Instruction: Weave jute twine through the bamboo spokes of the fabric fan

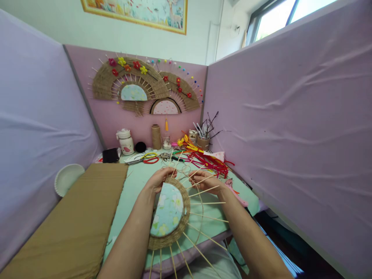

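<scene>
A half-round fan frame (168,211) with a blue floral centre, a woven twine rim and several thin sticks radiating outward stands tilted before me. My left hand (162,179) is closed on its upper end, beside the topmost sticks. Across from it, my right hand (203,179) has its fingers pinched together around thin twine (202,211) near the upper sticks. The twine makes small loops between my hands and hangs in a long curve across the right-hand sticks. My exact fingertip grip on the strand is partly hidden.
Brown cardboard (87,209) and a white dish (68,179) lie left. Behind are scissors (149,158), a twine spool (156,136), a lidded white jar (125,142), red and yellow fuzzy stems (207,162) and a pot of twigs (203,142). Finished fans (130,79) hang on the back panel.
</scene>
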